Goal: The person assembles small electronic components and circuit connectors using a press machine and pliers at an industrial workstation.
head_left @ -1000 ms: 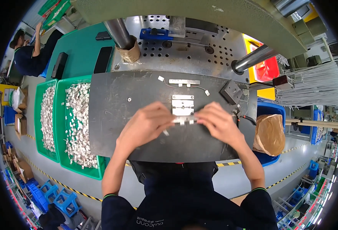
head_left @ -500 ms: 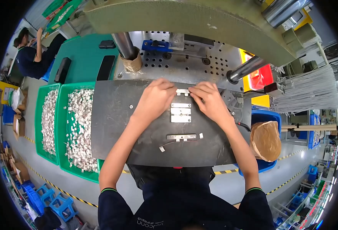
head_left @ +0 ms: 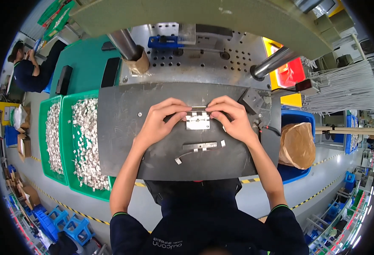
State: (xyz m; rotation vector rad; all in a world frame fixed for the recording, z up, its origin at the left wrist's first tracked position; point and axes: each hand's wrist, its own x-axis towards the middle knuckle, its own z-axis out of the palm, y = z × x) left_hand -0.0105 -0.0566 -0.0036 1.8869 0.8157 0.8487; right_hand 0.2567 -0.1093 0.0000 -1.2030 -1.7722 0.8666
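Observation:
My left hand (head_left: 163, 121) and my right hand (head_left: 231, 119) pinch the two ends of a narrow metal bar (head_left: 199, 109). The bar is seen nearly edge-on, with small pale tabs below it. It is at the far edge of a silvery metal fixture block (head_left: 198, 124); whether it touches the block I cannot tell. Nearer to me on the dark plate (head_left: 161, 163) lies a second metal bar (head_left: 200, 145) with small tabs. A thin wire runs along it, with a white connector (head_left: 178, 161) at the left end and another white piece (head_left: 223, 143) at the right.
Green bins (head_left: 68, 170) of small white parts stand at the left. Beyond the plate is a perforated metal bed (head_left: 165, 70) between press columns. A dark angled block (head_left: 251, 100) and pliers-like handles (head_left: 272, 129) are at the right, beside a blue bin (head_left: 295, 174) with a paper bag (head_left: 297, 146).
Both hands have drawn the metal bar toward me, from beyond the fixture block to its far edge. The bar has tilted and now shows edge-on. The whole view has shifted slightly.

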